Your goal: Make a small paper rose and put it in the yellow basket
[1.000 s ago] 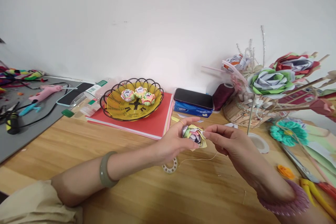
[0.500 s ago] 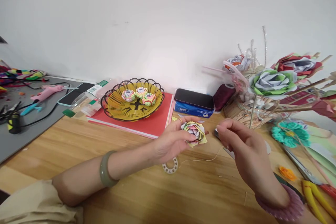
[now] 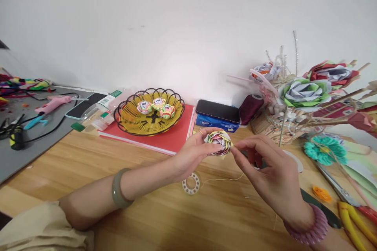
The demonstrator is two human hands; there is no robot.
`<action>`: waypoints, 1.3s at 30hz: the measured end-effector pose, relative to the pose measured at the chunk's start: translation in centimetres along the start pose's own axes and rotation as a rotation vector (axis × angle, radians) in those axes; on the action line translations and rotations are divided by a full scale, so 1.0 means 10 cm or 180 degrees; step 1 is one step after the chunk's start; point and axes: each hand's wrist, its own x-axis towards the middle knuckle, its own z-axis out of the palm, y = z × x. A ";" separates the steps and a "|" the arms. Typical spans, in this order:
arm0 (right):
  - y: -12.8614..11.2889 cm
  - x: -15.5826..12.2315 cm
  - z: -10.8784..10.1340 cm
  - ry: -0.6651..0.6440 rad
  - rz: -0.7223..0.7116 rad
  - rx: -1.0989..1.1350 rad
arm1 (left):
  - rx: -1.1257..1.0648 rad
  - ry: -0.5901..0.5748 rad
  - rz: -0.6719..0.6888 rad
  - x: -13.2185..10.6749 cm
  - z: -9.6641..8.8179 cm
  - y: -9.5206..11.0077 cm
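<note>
A small folded paper rose (image 3: 218,141) in yellow, pink and green is held above the wooden table (image 3: 141,188) by my left hand (image 3: 193,153), fingers curled round its left side. My right hand (image 3: 265,172) pinches the rose's right edge with thumb and forefinger. A thin pale thread (image 3: 224,178) runs along the table under the hands to a white ring-shaped spool (image 3: 191,183). A green bangle is on my left wrist and a pink beaded band on my right.
A yellow wire basket (image 3: 129,119) holding three small paper roses sits on red sheets (image 3: 173,137). A phone lies on a blue tissue pack (image 3: 217,122). Big paper flowers in a basket (image 3: 306,94) stand right; scissors (image 3: 350,211) front right; glue gun (image 3: 53,104) on the grey mat left.
My right hand drew away from the rose to the right, then came back and now pinches its right edge. The left hand has lifted and turned the rose slightly.
</note>
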 end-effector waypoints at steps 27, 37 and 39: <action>-0.10 -0.02 -0.09 0.0203 -0.0622 -0.0124 | 0.3178 -0.0155 0.1869 -0.10 -0.06 -0.02; 0.06 0.00 -0.12 0.0307 -0.1591 -0.0686 | 0.3317 -0.0221 0.1622 -0.11 0.00 0.01; 0.07 -0.01 -0.13 0.0218 -0.1679 -0.0724 | 0.3305 -0.0233 0.1593 -0.11 0.00 0.01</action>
